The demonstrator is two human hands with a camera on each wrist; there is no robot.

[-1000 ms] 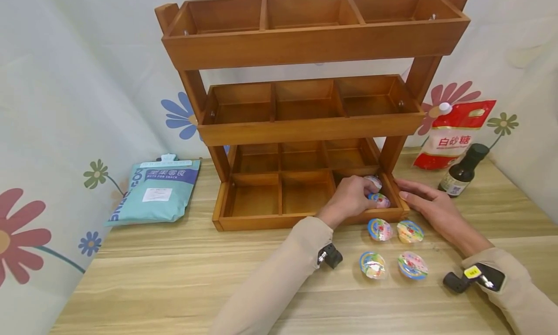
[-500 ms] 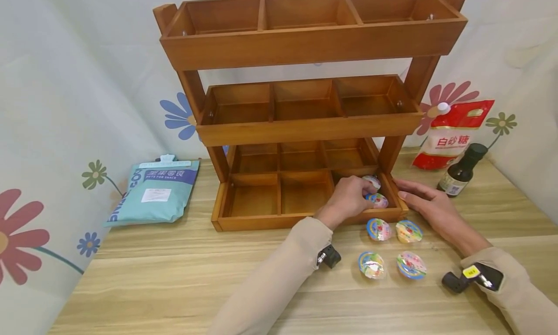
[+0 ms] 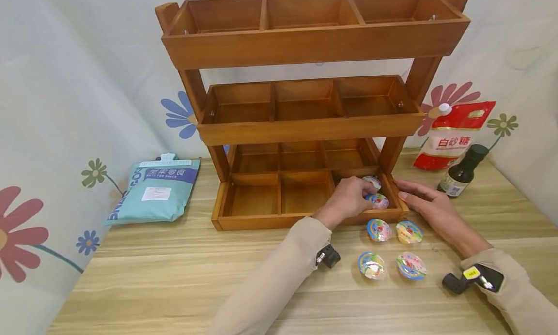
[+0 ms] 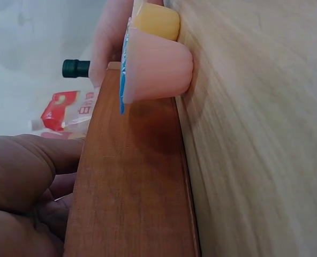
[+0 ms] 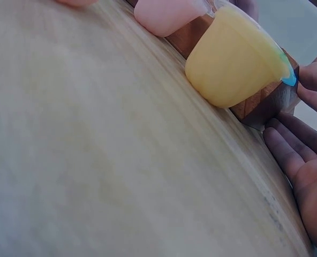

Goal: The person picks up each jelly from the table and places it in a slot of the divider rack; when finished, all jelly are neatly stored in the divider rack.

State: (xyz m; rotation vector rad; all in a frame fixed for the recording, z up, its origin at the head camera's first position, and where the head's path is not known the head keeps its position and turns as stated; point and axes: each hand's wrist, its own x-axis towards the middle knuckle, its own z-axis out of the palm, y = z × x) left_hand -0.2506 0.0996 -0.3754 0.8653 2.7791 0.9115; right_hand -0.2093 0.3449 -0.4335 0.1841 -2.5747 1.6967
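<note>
My left hand [image 3: 346,199] reaches into the front right compartment of the wooden rack's [image 3: 310,130] bottom tier. It pinches a jelly cup [image 3: 380,201] with a pink and blue lid; the fingertips are partly hidden. Behind that one, another jelly cup [image 3: 372,181] sits in the same compartment. My right hand [image 3: 429,206] rests against the rack's outer right side, fingers extended, as the right wrist view also shows. In front of the rack, several jelly cups stand on the table, among them a pink one [image 4: 158,67] and a yellow one [image 5: 236,59].
A teal snack bag [image 3: 157,192] lies left of the rack. On the right stand a red and white sugar pouch [image 3: 453,135] and a dark bottle [image 3: 463,171]. The patterned curtain [image 3: 87,73] hangs behind the wooden table [image 3: 174,277].
Both hands stay in almost the same place, and the jelly cups have not visibly moved. Only the head view shifts slightly.
</note>
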